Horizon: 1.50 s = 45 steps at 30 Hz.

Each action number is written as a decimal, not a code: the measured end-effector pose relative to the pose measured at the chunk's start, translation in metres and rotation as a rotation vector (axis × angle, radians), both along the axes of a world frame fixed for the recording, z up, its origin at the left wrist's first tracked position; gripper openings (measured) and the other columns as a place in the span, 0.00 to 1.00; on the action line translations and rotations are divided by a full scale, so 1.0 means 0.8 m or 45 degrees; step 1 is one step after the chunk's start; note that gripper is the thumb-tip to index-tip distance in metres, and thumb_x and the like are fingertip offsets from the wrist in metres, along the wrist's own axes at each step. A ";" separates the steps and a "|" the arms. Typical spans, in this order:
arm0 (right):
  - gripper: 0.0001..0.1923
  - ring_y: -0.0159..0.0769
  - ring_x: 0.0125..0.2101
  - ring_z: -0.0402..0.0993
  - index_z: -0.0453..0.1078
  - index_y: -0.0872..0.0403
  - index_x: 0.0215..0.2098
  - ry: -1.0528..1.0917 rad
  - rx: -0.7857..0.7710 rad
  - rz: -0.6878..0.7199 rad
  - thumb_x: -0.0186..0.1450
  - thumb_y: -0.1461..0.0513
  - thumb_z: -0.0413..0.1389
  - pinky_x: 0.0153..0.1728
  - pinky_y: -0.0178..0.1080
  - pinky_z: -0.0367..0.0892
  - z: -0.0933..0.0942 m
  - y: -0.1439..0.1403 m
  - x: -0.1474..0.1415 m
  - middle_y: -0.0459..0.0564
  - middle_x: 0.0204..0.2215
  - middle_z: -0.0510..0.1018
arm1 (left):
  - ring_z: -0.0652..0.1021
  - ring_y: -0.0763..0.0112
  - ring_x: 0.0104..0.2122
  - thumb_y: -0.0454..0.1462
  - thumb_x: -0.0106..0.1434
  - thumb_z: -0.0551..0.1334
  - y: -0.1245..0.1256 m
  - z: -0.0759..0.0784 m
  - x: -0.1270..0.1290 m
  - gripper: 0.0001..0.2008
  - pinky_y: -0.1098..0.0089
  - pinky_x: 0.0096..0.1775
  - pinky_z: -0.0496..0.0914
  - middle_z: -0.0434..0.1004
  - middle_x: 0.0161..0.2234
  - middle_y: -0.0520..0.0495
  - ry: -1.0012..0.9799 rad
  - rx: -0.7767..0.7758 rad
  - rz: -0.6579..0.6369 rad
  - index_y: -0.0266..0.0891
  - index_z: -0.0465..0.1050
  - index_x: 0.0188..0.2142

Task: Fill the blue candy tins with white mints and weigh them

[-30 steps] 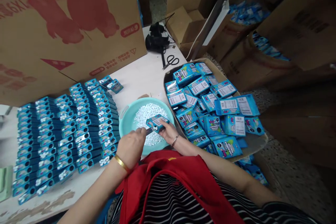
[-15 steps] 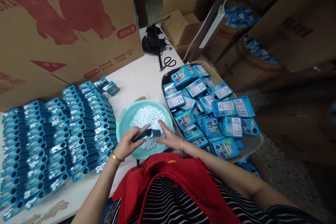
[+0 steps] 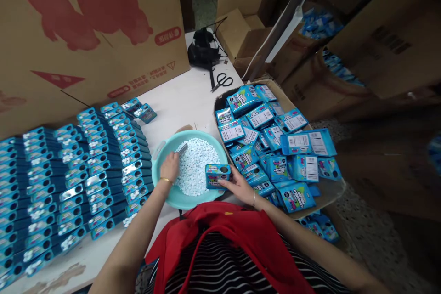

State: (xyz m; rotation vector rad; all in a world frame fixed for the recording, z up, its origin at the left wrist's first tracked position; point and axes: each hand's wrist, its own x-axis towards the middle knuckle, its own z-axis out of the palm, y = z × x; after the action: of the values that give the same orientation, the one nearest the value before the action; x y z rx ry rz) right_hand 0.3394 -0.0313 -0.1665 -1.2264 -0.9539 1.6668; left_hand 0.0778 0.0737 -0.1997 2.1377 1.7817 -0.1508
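Observation:
A teal basin (image 3: 164, 150) full of small white tablets (image 3: 198, 165) sits on the table in front of me. My left hand (image 3: 170, 165) is inside the basin, gripping a small silvery scoop (image 3: 181, 149) over the tablets. My right hand (image 3: 236, 186) holds a small blue box (image 3: 217, 176) upright at the basin's right rim, its round window facing me.
Rows of blue boxes (image 3: 79, 174) cover the table's left side. A cardboard tray (image 3: 336, 188) on the right holds a heap of flat blue packets (image 3: 275, 142). Scissors (image 3: 222, 80) and a black device (image 3: 203, 50) lie at the table's far end. Large cartons (image 3: 86, 32) stand behind.
My hands have come apart. The left hand moved left into the tablets with the scoop, while the right hand took over the blue box and turned it upright at the basin's right rim.

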 end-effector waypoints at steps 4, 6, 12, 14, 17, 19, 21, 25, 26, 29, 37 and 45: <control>0.22 0.39 0.47 0.73 0.64 0.48 0.47 0.111 -0.079 -0.080 0.56 0.57 0.63 0.52 0.45 0.67 0.008 -0.001 -0.006 0.47 0.46 0.76 | 0.70 0.62 0.48 0.28 0.63 0.49 -0.027 -0.031 0.030 0.16 0.63 0.49 0.67 0.67 0.49 0.39 -0.065 -0.089 -0.176 0.38 0.64 0.49; 0.23 0.39 0.48 0.73 0.64 0.48 0.47 0.125 -0.079 -0.147 0.55 0.57 0.63 0.53 0.45 0.67 0.009 0.001 -0.008 0.47 0.46 0.76 | 0.71 0.64 0.48 0.27 0.61 0.51 -0.045 -0.039 0.043 0.17 0.65 0.48 0.67 0.68 0.48 0.41 -0.137 -0.148 -0.260 0.39 0.64 0.49; 0.22 0.41 0.45 0.74 0.63 0.50 0.45 0.007 -0.011 -0.322 0.55 0.56 0.63 0.52 0.47 0.68 0.000 0.014 -0.011 0.49 0.43 0.77 | 0.74 0.70 0.38 0.32 0.61 0.56 -0.067 -0.029 0.042 0.15 0.69 0.43 0.69 0.71 0.41 0.46 -0.385 -0.237 -0.350 0.37 0.63 0.48; 0.22 0.41 0.45 0.74 0.62 0.50 0.45 -0.060 0.061 -0.352 0.55 0.55 0.63 0.50 0.47 0.68 -0.003 0.020 -0.012 0.49 0.44 0.76 | 0.74 0.71 0.38 0.36 0.64 0.54 -0.063 -0.014 0.028 0.13 0.69 0.42 0.69 0.71 0.40 0.47 -0.441 -0.217 -0.343 0.38 0.62 0.48; 0.22 0.43 0.45 0.73 0.61 0.50 0.47 -0.242 0.183 -0.346 0.57 0.55 0.61 0.49 0.47 0.69 -0.007 0.028 -0.015 0.51 0.44 0.75 | 0.73 0.70 0.38 0.39 0.66 0.53 -0.052 0.022 0.000 0.12 0.67 0.42 0.69 0.70 0.40 0.46 -0.561 -0.134 -0.333 0.38 0.63 0.47; 0.21 0.45 0.45 0.72 0.62 0.52 0.48 -0.442 0.282 -0.313 0.59 0.56 0.59 0.49 0.49 0.68 -0.012 0.033 -0.018 0.53 0.44 0.75 | 0.73 0.69 0.38 0.40 0.66 0.53 -0.046 0.053 -0.017 0.12 0.67 0.42 0.68 0.70 0.39 0.46 -0.620 -0.071 -0.339 0.39 0.63 0.47; 0.19 0.46 0.46 0.70 0.63 0.53 0.48 -0.634 0.410 -0.258 0.61 0.57 0.58 0.50 0.50 0.66 -0.017 0.040 -0.022 0.55 0.44 0.73 | 0.73 0.69 0.38 0.41 0.66 0.53 -0.040 0.085 -0.028 0.12 0.67 0.43 0.68 0.70 0.39 0.46 -0.611 -0.034 -0.353 0.39 0.63 0.47; 0.16 0.46 0.47 0.69 0.63 0.55 0.49 -0.814 0.653 -0.083 0.62 0.63 0.53 0.50 0.49 0.66 -0.028 0.052 -0.036 0.58 0.44 0.72 | 0.73 0.69 0.38 0.40 0.67 0.53 -0.029 0.140 -0.026 0.12 0.68 0.41 0.68 0.71 0.39 0.45 -0.494 -0.050 -0.450 0.39 0.64 0.47; 0.16 0.45 0.47 0.69 0.63 0.55 0.49 -0.831 0.698 -0.035 0.62 0.65 0.52 0.50 0.49 0.67 -0.029 0.054 -0.039 0.58 0.44 0.72 | 0.73 0.69 0.38 0.40 0.67 0.52 -0.027 0.151 -0.020 0.12 0.68 0.40 0.68 0.71 0.39 0.45 -0.444 -0.076 -0.494 0.39 0.64 0.47; 0.19 0.44 0.48 0.67 0.63 0.55 0.49 -0.871 0.792 0.073 0.60 0.69 0.50 0.51 0.49 0.66 -0.028 0.058 -0.047 0.57 0.45 0.71 | 0.74 0.67 0.37 0.38 0.66 0.52 -0.022 0.176 0.007 0.11 0.68 0.37 0.69 0.72 0.40 0.44 -0.180 -0.165 -0.611 0.38 0.66 0.46; 0.21 0.45 0.49 0.66 0.64 0.55 0.49 -0.861 0.793 0.106 0.57 0.72 0.50 0.54 0.51 0.64 -0.036 0.055 -0.047 0.57 0.45 0.71 | 0.73 0.63 0.34 0.29 0.65 0.48 -0.032 0.221 0.078 0.14 0.65 0.33 0.66 0.71 0.33 0.43 0.295 -0.068 -0.645 0.39 0.71 0.40; 0.20 0.45 0.49 0.66 0.63 0.53 0.49 -0.749 0.721 -0.062 0.58 0.69 0.49 0.53 0.52 0.64 -0.049 0.054 -0.034 0.56 0.46 0.70 | 0.72 0.63 0.39 0.34 0.65 0.51 0.011 0.115 0.002 0.14 0.63 0.42 0.68 0.68 0.40 0.44 0.146 0.040 -0.369 0.40 0.67 0.48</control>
State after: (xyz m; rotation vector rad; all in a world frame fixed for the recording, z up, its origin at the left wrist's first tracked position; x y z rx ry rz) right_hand 0.3126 0.0118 -0.2057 -1.3312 -1.6000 0.8888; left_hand 0.0792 0.0821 -0.1076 2.4454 1.5309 -0.3258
